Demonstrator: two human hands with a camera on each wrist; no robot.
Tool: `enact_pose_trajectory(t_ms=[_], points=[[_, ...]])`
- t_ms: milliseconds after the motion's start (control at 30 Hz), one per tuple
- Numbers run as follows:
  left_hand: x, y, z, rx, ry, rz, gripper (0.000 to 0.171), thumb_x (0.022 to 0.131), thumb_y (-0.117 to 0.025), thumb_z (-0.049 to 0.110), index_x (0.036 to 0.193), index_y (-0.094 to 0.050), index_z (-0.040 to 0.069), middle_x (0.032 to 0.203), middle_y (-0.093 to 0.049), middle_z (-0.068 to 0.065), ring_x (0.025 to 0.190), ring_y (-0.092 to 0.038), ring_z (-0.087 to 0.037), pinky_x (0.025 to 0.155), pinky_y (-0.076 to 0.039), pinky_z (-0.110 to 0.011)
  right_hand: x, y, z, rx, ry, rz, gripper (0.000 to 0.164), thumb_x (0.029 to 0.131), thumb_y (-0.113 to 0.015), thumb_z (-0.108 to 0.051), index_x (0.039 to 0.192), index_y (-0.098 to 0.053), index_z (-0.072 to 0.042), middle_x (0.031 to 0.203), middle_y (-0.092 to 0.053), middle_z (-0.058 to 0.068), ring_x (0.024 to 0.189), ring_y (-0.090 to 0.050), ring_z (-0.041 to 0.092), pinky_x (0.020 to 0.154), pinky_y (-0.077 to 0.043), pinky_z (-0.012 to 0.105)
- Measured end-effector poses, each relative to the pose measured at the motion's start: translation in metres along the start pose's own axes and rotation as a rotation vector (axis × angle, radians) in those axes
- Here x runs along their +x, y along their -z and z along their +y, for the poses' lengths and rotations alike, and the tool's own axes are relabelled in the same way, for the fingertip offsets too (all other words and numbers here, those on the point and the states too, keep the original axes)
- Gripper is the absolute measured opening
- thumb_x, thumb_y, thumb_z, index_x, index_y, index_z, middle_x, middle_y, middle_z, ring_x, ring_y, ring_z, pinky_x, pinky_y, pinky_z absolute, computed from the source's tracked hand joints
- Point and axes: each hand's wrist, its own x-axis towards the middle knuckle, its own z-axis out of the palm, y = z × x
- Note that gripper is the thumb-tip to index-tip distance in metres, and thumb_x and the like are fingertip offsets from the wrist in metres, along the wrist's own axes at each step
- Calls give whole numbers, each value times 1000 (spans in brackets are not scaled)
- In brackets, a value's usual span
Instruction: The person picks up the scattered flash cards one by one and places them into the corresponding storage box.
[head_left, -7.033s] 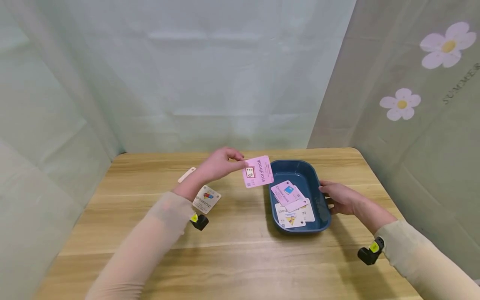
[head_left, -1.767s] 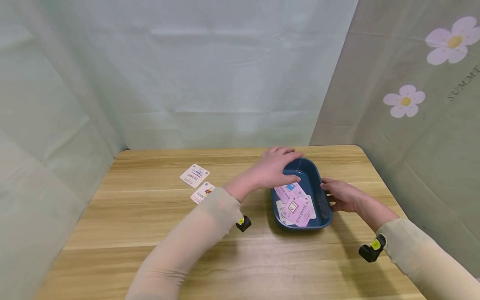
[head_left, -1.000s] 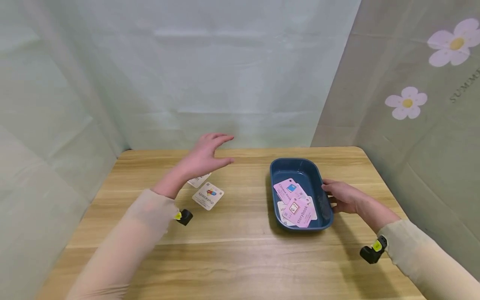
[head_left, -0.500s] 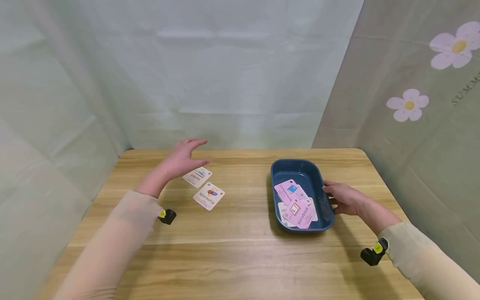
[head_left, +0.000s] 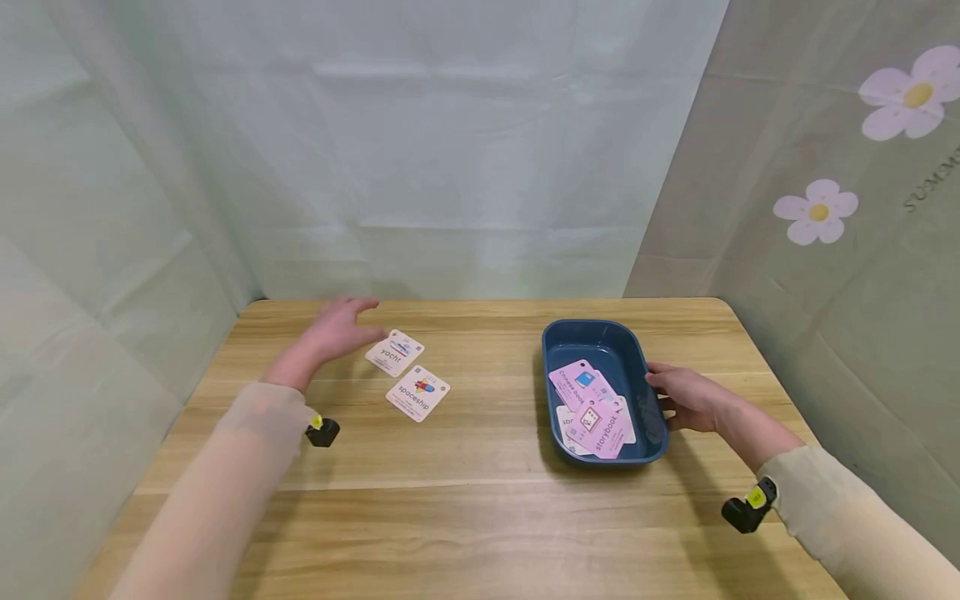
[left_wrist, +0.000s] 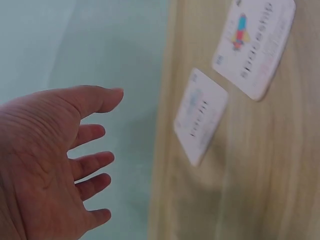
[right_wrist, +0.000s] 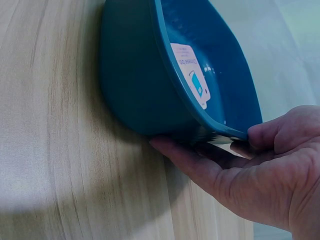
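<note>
In the head view my left hand (head_left: 330, 331) is just left of the white yacht card (head_left: 395, 353), fingers spread and holding nothing. The left wrist view shows its palm (left_wrist: 40, 165), with the thumb apart from the fingers and a gap to the yacht card (left_wrist: 201, 117). Right of that card on the wooden table lies the white spaceship card (head_left: 417, 393). My right hand (head_left: 692, 398) grips the right side of a blue plastic bin (head_left: 552, 333). In the bin, a pink storybook card (head_left: 602, 429) overlaps a pink Chinese book card (head_left: 577, 383) and white cards, partly hidden.
The wooden table (head_left: 465, 517) ends at a back edge against a pale hanging cloth (head_left: 465, 167). A flower-printed cloth (head_left: 795, 317) hangs along the right. Bare tabletop lies between the loose cards and the bin.
Earlier my left hand carried the storybook card to the bin and let it go there. It has since come back left, lowering beside the yacht card. My right hand stays on the bin.
</note>
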Motion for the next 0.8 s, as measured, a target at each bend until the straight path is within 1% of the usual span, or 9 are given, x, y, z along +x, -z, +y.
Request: enact_pose_trajectory(t_ms=[200, 267, 433, 600, 800], points=[[3, -12, -12, 36, 41, -36, 73, 98, -63, 41, 153, -40, -2, 156, -32, -34, 142, -18, -58, 113, -18, -70, -1, 0, 0, 1, 0, 1, 58, 113, -25, -18, 164, 1, -7, 160, -15, 30, 138, -28, 48, 103, -40, 66], [4, -16, -15, 56, 46, -37, 72, 98, -63, 41, 152, -42, -3, 154, -34, -34, 141, -21, -59, 113, -19, -70, -2, 0, 1, -2, -2, 3, 58, 113, -26, -18, 163, 1, -7, 160, -16, 31, 138, -29, 49, 103, -41, 66], [6, -27, -19, 65, 68, -21, 73, 96, -65, 41, 150, -43, -3, 152, -37, -34, 139, -25, -59, 112, -20, -70, -2, 1, 1, -9, -3, 4, 58, 113, -26, -18, 163, 1, -6, 160, -15, 31, 138, -28, 49, 103, -40, 67], [10, -40, -17, 47, 104, -15, 79, 94, -68, 47, 150, -43, -3, 152, -38, -33, 139, -26, -57, 112, -20, -69, -3, 1, 1, -7, -12, 9, 58, 113, -26, -18, 164, 1, -7, 161, -13, 30, 140, -26, 50, 105, -37, 68], [17, -51, -8, 58, 122, -5, 82, 94, -68, 49, 150, -42, -4, 149, -39, -35, 136, -31, -55, 110, -27, -68, -2, 0, 2, -3, -8, 8, 58, 113, -26, -19, 163, 2, -7, 161, -12, 31, 140, -25, 50, 105, -37, 69]])
